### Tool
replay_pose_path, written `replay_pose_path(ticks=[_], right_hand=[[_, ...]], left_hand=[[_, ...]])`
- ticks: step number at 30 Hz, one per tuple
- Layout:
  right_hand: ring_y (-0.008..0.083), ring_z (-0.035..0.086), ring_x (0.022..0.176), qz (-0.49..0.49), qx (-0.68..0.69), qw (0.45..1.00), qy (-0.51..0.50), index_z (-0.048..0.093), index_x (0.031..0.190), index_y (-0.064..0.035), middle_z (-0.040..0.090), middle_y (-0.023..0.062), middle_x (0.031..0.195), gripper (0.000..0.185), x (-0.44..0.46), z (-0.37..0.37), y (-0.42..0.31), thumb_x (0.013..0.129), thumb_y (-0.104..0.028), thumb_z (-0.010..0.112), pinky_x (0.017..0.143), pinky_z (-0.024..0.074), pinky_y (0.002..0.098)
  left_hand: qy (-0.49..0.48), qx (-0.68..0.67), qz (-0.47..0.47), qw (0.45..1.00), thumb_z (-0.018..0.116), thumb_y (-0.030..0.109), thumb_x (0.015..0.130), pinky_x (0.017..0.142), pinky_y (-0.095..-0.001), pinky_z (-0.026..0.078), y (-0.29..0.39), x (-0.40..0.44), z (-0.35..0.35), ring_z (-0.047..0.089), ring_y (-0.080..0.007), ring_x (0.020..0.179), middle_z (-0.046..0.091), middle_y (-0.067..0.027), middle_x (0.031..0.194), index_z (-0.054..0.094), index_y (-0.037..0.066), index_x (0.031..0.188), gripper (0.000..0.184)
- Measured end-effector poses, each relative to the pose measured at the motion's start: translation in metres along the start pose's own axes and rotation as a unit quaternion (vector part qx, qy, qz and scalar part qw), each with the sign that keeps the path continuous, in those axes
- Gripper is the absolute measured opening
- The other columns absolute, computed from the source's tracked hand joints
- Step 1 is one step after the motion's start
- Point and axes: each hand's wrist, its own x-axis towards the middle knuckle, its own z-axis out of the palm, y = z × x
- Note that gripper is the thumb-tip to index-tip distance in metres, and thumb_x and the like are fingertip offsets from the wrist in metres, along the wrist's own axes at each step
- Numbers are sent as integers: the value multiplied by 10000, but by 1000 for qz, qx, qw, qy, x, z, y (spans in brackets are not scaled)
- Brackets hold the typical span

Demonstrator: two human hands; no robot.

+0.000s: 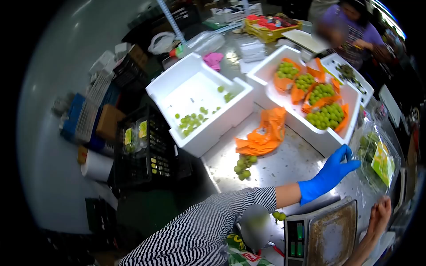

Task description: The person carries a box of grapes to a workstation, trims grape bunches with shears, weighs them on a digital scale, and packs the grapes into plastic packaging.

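My left hand (pixel 332 174), in a blue glove, reaches over the metal table with thumb and fingers apart. Just right of its fingertips lies a clear plastic bag (pixel 382 165) of green grapes with a yellow-green label. Below the bag, my bare right hand (pixel 380 216) has its fingers curled near the bag's lower edge; what they hold is too small to tell. A scale (pixel 330 235) with green displays sits between my forearms. A small grape bunch (pixel 243 166) rests beside a crumpled orange wrapper (pixel 267 133).
A white foam box (pixel 230 104) holds loose grapes. Another foam box (pixel 306 128) holds orange-wrapped bunches. Black crates (pixel 146 155) stand left of the table. Across it, a person (pixel 355 31) in purple is near a yellow crate (pixel 270 33) and a white tray (pixel 366 86).
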Motion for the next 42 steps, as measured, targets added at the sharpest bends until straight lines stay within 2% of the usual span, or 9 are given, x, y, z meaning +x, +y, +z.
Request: replay_pose_path(ticks=[2,9,13,19,21,25,30,34,42], right_hand=[[66,497,618,9,-50,998,-34,495,1053,-25,488,-2,799,300,-35,54,-24,788,-32,636,502,406,178],[17,387,554,-32,-165,968,-186,471,892,-87,472,-42,709,231,-140,281,-8,759,-123,658,483,260,162],[80,506,629,45,-118,924,-360,481,1087,-15,495,6,814,322,-194,404,31,806,-54,633,597,446,200],[104,581,769,75,-132,836,-527,504,1135,33,551,100,1069,321,-266,543,76,828,19,594,662,452,219],[92,563,704,9,-182,813,-554,548,1067,29,561,93,1019,258,-272,556,96,814,29,602,614,438,216],[102,549,638,-69,-253,781,-566,578,997,26,579,88,921,191,-289,570,113,810,35,621,562,423,225],[137,599,701,-13,-301,770,-562,597,988,26,617,99,876,154,-305,565,134,836,16,616,615,472,244],[127,596,695,11,-334,786,-520,597,997,26,631,88,862,151,-310,551,138,847,13,603,627,475,246],[102,597,709,58,-351,840,-410,601,1004,29,650,76,839,148,-320,515,140,860,-7,599,645,476,227]], left_hand=[[-77,-70,-165,981,708,283,833,839,-277,397,49,-18,-52,441,-106,935,456,-17,959,475,60,985,356],[-4,-12,-126,992,761,247,755,1014,-350,360,150,-122,-263,401,-250,1228,406,-134,1333,186,116,1471,928],[116,-186,-123,968,583,68,730,1062,-395,357,203,-215,-397,392,-264,1294,325,-169,1445,174,91,1486,860],[393,-123,-57,909,529,149,734,1073,-397,356,292,-377,-558,445,-289,1265,437,-147,1387,304,44,1437,746],[420,-76,-29,904,569,130,728,938,-322,472,317,-413,-608,558,-212,1113,549,-118,1234,387,13,1374,681],[406,115,-133,897,601,148,716,975,-312,435,344,-458,-697,544,-200,1129,549,-112,1252,390,0,1377,710],[305,132,-301,894,640,-11,701,1032,-294,375,329,-446,-752,478,-194,1208,488,-101,1337,341,3,1411,771],[142,187,-439,867,678,98,702,1016,-299,365,292,-402,-773,449,-201,1221,450,-115,1372,414,39,1388,737],[54,142,-549,822,707,201,742,1041,-336,347,237,-331,-796,393,-216,1275,414,-94,1421,411,89,1403,733]])
